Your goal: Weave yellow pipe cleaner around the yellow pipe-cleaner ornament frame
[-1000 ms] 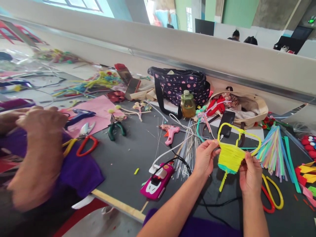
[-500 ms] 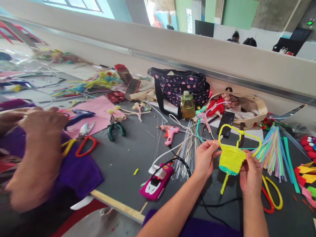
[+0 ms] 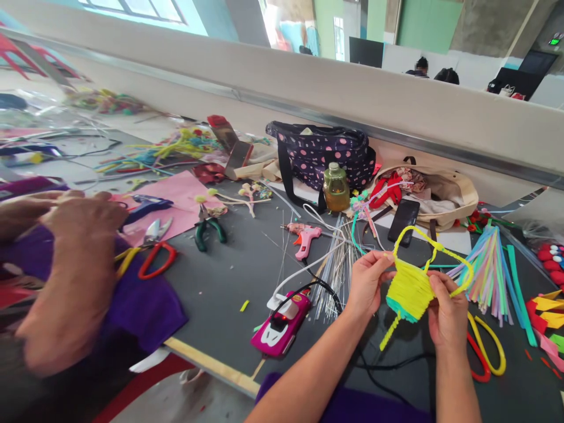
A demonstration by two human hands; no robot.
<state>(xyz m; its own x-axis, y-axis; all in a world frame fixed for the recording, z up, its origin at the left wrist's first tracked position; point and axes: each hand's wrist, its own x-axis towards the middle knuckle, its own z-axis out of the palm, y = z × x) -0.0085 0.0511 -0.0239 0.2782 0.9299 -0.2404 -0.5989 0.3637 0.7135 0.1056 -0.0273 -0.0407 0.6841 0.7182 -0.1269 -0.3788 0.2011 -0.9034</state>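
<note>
Craftwork (image 3: 410,288) pinched between left hand (image 3: 369,283) and right hand (image 3: 446,308)
Looks light, soft, bendable; best held by wrapped edges.

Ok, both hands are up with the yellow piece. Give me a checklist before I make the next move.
1. Left hand pinching the yellow piece at its upper left corner: ok.
2. Right hand gripping its right side: ok.
3. Glue gun lying apart from both hands: ok. Whether its tip is hot: cannot tell.
4. Scissors well away from the right forearm: not ok, the red and yellow handles lie close beside it.
5. Table between the forearms free of cables: not ok, a black cable runs there.
6. Co-worker's hand apart from yours: ok, far over on the left.
</note>
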